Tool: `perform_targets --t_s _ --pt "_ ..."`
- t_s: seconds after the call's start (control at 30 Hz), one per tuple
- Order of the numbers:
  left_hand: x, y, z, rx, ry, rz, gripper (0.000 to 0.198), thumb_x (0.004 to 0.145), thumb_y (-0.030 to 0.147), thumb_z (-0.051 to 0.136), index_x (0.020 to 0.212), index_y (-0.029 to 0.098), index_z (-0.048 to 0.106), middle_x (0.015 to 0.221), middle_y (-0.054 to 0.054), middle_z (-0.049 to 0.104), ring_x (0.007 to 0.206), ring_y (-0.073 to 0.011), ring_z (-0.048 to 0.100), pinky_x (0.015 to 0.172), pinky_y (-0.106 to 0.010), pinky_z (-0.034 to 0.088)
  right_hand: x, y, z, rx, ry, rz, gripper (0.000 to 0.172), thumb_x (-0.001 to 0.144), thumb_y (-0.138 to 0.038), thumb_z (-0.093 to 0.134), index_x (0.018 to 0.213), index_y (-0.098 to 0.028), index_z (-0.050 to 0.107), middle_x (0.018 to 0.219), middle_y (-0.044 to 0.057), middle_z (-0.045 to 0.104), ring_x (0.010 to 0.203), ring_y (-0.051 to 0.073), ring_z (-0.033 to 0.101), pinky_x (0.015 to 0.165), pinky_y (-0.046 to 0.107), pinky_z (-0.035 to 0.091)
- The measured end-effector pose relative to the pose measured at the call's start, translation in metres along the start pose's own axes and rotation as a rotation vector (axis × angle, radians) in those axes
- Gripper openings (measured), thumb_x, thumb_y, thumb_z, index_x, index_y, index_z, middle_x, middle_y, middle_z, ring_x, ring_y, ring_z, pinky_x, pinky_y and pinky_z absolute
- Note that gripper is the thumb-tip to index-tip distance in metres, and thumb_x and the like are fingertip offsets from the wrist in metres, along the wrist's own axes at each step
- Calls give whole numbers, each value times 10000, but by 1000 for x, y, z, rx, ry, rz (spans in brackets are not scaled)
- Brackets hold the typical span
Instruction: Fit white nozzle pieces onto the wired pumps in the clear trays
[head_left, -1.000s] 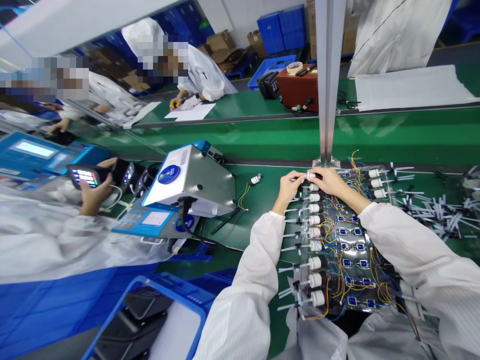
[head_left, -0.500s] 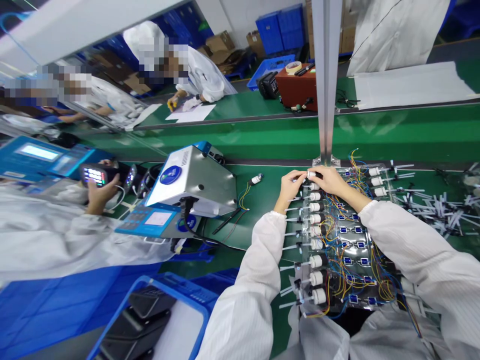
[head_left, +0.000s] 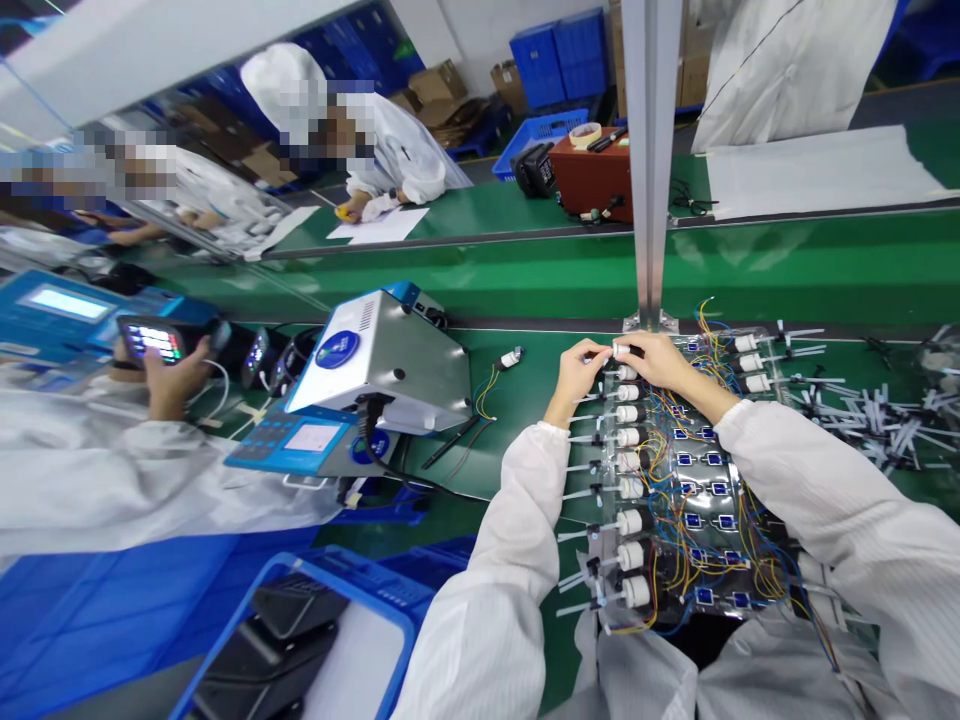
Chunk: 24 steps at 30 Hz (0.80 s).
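At the far end of a row of white-and-black cylindrical parts with wires, my right hand grips one such cylindrical part. My left hand is closed in a pinch right beside its white end; what the fingertips hold is too small to make out. More cylindrical parts lie below in a column, with thin white tubes and black fittings pointing left. Coloured wires run from them across a clear plastic tray that carries small blue display-like pieces.
Loose white tubes are piled to the right. A metal post rises behind my hands. Left of them lie a single wired cylinder, a black pen and a boxy instrument. A co-worker's hand holds a device farther left.
My hands stay at the same cylindrical part, with only slight finger movement. The co-worker on the left has shifted the handheld device leftward. The view has drifted slightly.
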<state>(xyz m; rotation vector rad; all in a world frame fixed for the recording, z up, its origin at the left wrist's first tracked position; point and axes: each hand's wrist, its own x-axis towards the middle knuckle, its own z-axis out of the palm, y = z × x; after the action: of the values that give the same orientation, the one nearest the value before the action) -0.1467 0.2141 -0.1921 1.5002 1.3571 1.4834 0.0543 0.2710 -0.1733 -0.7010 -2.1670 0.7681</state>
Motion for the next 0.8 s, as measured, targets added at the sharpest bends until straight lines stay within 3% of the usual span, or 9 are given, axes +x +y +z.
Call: perform_targets --t_s 0.3,0.8 --pt "-3 -1 -6 37 -66 -5 231 881 393 766 824 170 775 781 -10 662 729 -127 568 728 -278 432 0 -2 2 -72 -27 -111 257 995 -280 636 1183 -160 765 1135 123 785 1043 269 714 962 426 551" --pt "-3 8 -9 136 -37 120 191 916 364 751 875 188 811 882 -68 753 834 -176 673 764 -307 501 -1 -1 -1 -61 -3 -96 272 992 -309 663 1198 -160 759 1126 121 781 1038 246 712 967 397 552"
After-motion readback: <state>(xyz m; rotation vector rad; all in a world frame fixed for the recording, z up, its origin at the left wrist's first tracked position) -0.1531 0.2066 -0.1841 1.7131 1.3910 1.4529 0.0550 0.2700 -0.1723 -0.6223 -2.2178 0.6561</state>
